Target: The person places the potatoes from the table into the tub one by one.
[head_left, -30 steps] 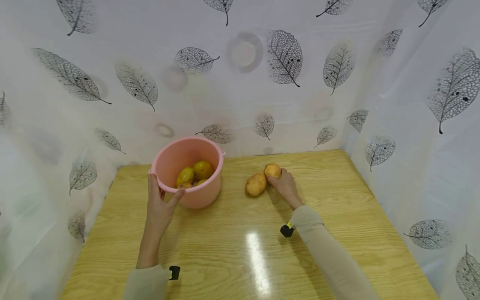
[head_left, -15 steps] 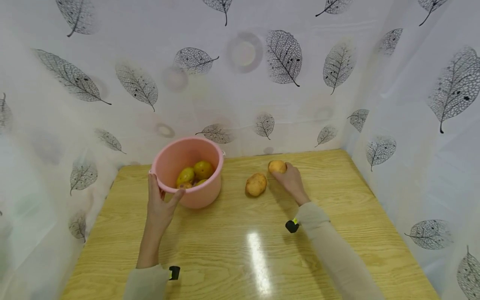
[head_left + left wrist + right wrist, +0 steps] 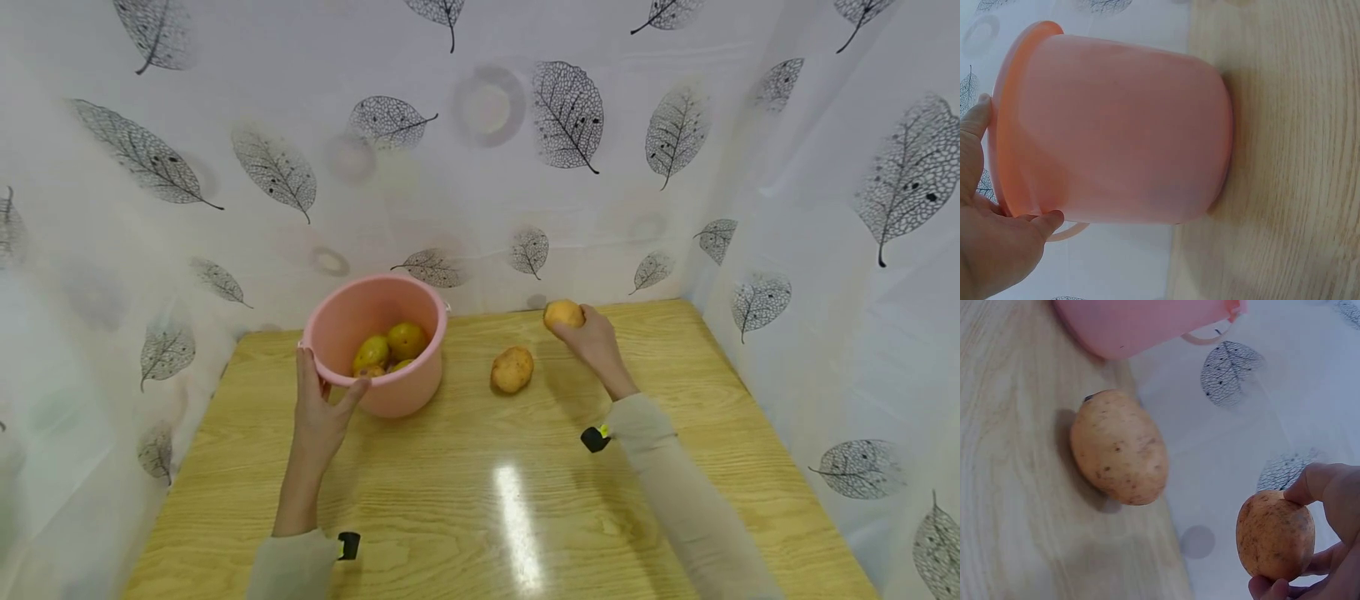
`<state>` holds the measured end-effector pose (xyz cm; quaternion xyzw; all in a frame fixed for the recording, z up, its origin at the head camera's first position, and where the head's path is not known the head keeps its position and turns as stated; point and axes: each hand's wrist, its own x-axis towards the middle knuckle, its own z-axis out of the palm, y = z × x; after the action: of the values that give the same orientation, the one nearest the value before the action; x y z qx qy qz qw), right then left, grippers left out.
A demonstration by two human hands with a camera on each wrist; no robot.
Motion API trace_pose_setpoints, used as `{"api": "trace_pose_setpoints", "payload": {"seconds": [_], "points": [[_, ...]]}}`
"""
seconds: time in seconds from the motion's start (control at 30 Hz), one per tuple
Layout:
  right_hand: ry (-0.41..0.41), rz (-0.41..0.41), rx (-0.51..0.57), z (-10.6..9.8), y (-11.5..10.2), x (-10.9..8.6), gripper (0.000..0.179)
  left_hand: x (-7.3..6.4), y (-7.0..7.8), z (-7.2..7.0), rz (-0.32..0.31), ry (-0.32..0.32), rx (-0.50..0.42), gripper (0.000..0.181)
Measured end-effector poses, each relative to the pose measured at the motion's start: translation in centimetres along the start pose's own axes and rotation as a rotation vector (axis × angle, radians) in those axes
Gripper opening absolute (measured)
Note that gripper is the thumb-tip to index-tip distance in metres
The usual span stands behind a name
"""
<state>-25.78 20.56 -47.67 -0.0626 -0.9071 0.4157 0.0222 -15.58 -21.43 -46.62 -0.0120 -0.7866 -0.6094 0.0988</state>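
Note:
A pink bucket [image 3: 401, 396] stands on the table at the left, tilted slightly toward me in the head view. My left hand [image 3: 321, 421] grips its near rim, thumb and fingers spread along the edge. Several yellow-green round fruits [image 3: 406, 340] lie inside, with a brownish potato-like thing [image 3: 370, 372] partly hidden by the rim. Between thumb and fingers, my right hand [image 3: 597, 342] holds a potato [image 3: 1275, 535] above the back of the table. Another potato [image 3: 512, 370] lies on the tabletop between the bucket and the right hand.
The wooden table [image 3: 442, 508] has a bright light reflection near its front. A pale leaf-patterned curtain [image 3: 480, 192] hangs along the back and both sides. The bucket's handle [image 3: 1069, 232] hangs loose beside it.
My right hand has moved away to the right and back, lifting its potato off from beside the other one. The left hand, bucket and remaining potato have stayed put.

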Motion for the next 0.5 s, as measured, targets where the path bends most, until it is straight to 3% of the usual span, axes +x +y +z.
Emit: {"api": "trace_pose_setpoints", "payload": {"seconds": [0.5], "points": [[0.005, -0.027, 0.014, -4.7, -4.5, -0.4, 0.079, 0.2, -0.5, 0.0, 0.059, 0.01, -0.001, 0.108]]}}
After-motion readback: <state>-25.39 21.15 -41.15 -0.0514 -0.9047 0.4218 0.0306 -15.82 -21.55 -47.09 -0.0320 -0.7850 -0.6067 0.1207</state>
